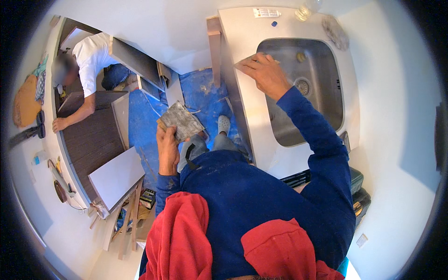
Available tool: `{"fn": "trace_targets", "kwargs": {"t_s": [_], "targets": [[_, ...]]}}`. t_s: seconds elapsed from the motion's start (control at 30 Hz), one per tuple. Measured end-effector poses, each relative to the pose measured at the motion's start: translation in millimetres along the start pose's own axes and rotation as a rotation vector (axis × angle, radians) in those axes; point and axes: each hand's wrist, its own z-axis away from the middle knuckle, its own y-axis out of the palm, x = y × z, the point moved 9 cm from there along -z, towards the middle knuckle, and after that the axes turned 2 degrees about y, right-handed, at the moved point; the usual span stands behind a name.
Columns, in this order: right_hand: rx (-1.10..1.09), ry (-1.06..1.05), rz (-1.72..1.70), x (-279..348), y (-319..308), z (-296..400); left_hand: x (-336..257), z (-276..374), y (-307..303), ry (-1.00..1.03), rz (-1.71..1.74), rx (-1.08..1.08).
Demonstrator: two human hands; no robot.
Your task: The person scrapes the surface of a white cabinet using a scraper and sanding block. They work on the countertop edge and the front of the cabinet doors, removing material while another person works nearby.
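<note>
My left hand (168,147) grips a flat, square piece (182,120) with a mottled grey face and a tan edge, held above the floor sheet. My right hand (267,73) is over the countertop's left part, beside the sink, its fingers on a thin, flat brownish piece (246,62); its material cannot be told. The stainless steel sink (308,119) is set in the pale countertop (238,31). A small yellowish object (300,57) lies in the basin, above the drain (302,86).
A co-worker in a white shirt (91,47) leans into the cabinet at left. Boards (136,57) stand near them. A white panel (117,178) and wood strips (127,217) lie lower left. Blue sheeting (201,87) covers the floor. A tube (266,13) and a blue cap (274,23) lie on the countertop.
</note>
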Motion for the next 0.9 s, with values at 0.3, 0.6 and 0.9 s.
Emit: {"fn": "trace_targets", "kwargs": {"t_s": [0.3,0.6,0.9], "targets": [[0.067,0.0,0.069,0.9,8.9,15.3,2.1,-0.9,-2.2,0.019,0.012,-0.001],[0.116,0.007,0.076,6.1,3.8,8.8,-2.6,2.7,1.4,0.007,0.02,-0.012],[0.053,0.02,0.136,11.0,16.0,23.5,-1.1,2.4,-2.0,0.024,0.033,-0.025]]}}
